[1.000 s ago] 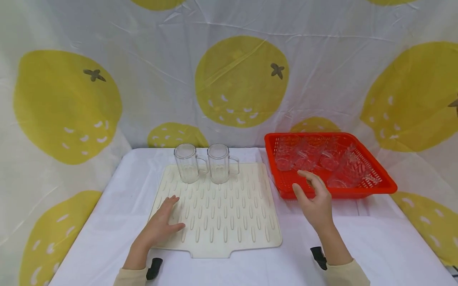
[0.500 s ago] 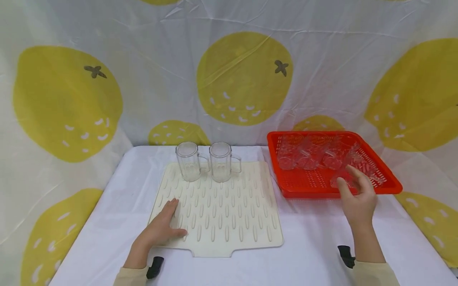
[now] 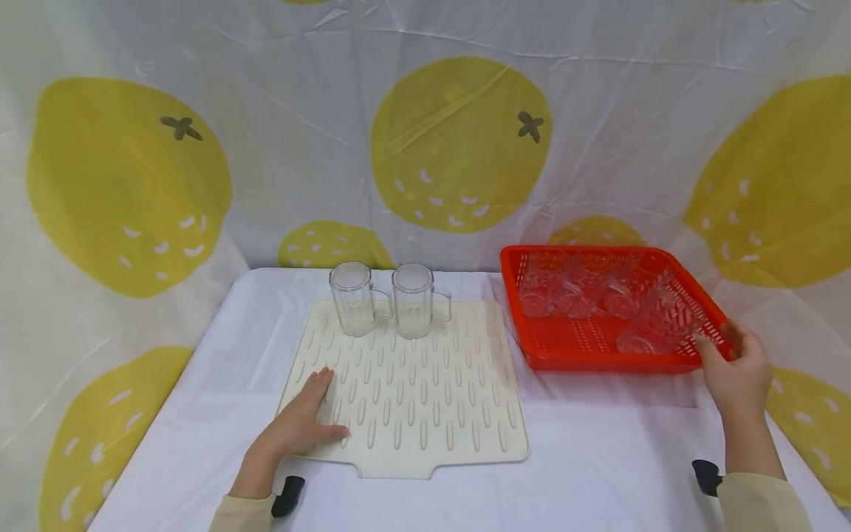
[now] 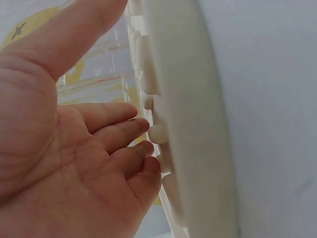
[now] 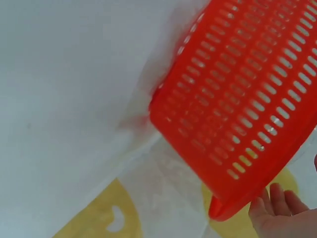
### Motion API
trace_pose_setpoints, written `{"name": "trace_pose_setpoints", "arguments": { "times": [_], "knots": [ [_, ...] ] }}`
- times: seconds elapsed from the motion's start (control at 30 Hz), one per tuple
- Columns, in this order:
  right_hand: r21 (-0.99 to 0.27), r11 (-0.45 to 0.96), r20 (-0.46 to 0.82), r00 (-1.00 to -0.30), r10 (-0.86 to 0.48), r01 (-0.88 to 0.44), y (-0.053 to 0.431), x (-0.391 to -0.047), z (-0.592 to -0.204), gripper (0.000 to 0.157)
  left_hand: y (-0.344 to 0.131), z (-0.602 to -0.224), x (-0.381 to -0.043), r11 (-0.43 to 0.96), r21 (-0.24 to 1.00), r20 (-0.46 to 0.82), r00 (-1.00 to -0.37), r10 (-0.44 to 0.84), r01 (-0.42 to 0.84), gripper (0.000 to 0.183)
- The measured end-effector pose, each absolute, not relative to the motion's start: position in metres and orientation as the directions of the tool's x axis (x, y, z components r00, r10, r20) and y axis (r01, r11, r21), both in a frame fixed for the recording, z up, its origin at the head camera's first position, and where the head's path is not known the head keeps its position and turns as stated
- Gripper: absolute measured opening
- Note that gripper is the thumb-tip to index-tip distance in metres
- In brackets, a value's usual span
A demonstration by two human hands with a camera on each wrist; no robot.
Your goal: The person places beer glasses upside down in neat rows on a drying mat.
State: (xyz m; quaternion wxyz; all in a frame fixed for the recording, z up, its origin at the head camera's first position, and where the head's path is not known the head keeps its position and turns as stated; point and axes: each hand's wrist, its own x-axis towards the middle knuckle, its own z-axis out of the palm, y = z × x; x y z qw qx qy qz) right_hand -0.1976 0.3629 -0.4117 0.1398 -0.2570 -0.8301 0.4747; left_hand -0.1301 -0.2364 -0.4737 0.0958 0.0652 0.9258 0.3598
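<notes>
My left hand lies at the left edge of a cream ridged drying mat, fingers extended and thumb spread. In the left wrist view its fingertips reach the mat's raised ridges. Two clear glass mugs stand upright side by side at the back of the mat, handles to the right. At the front right corner of a red plastic basket is my right hand, thumb and fingers parted around the corner. The right wrist view has its fingertips right at the basket's rim.
Inside the basket lie several more clear glass mugs, bases toward me. The white-covered table meets a hanging lemon-print cloth behind the mat and basket.
My right hand has moved rightward across the front of the basket to its right corner. The left hand has settled slightly on the mat. Mugs and basket hold their places.
</notes>
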Motion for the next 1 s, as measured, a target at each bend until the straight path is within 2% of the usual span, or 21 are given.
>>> {"name": "trace_pose_setpoints", "arguments": {
  "times": [0.23, 0.63, 1.0],
  "knots": [
    [-0.783, 0.531, -0.034, -0.874, 0.485, 0.325, 0.389, -0.203, -0.417, 0.069, -0.237, -0.476, -0.130, 0.728, 0.684, -0.133, -0.972, 0.196, 0.053, 0.109],
    [-0.631, 0.728, -0.036, -0.948, 0.316, 0.267, 0.401, -0.219, -0.414, 0.071, -0.237, -0.479, -0.131, 0.726, 0.686, -0.136, -0.972, 0.190, 0.046, 0.110],
    [-0.510, 0.841, -0.049, -0.982, 0.181, 0.180, 0.391, -0.224, -0.413, 0.060, -0.239, -0.479, -0.131, 0.721, 0.692, -0.140, -0.973, 0.185, 0.037, 0.110]
  ]
}}
